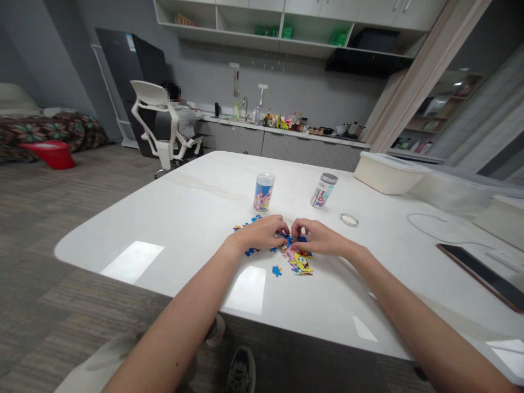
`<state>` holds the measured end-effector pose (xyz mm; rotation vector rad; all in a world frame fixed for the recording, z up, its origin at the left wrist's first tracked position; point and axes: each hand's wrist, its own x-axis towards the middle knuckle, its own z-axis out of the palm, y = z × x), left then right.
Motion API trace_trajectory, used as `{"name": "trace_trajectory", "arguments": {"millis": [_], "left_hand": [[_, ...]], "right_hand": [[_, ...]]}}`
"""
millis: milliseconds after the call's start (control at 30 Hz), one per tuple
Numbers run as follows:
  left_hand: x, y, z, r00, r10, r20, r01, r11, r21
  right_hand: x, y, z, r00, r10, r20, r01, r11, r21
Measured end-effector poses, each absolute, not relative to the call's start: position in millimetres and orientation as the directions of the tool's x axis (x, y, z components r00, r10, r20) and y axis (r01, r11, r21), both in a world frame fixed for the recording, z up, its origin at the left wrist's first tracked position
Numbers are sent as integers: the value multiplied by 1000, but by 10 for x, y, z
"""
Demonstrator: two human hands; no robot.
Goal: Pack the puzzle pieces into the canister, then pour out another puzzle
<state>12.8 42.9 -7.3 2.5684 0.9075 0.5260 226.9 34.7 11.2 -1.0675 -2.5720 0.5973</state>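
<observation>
My left hand (267, 231) and my right hand (321, 238) meet over a partly joined jigsaw puzzle (302, 263) showing a yellow cartoon figure. Both hands have curled fingers, pinching at blue puzzle pieces (288, 240) along the puzzle's upper edge; the fingers partly hide what they grip. Loose puzzle pieces (251, 251) lie around and beneath my left hand. Closer to me, a single blue puzzle piece (277, 271) rests apart on the table. Beyond my hands stands a clear-topped cylindrical can (263, 194) with a cartoon print.
On the white table (164, 218) are a second can (323, 191) with a grey lid, a ring-shaped lid (349, 220), a phone-like dark device (483, 275), a cable and pale storage bins (388, 173). A person (188, 117) sits in a white office chair (158, 125) by the counter.
</observation>
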Motion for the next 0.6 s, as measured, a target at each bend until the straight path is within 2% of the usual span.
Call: {"name": "trace_trajectory", "arguments": {"millis": [300, 600], "left_hand": [[155, 418, -91, 719, 664, 206, 541, -720, 434], [156, 387, -26, 675, 714, 185, 534, -646, 545]], "right_hand": [[2256, 325, 112, -699, 706, 117, 567, 646, -512], [2250, 329, 109, -688, 720, 94, 576, 620, -533]]}}
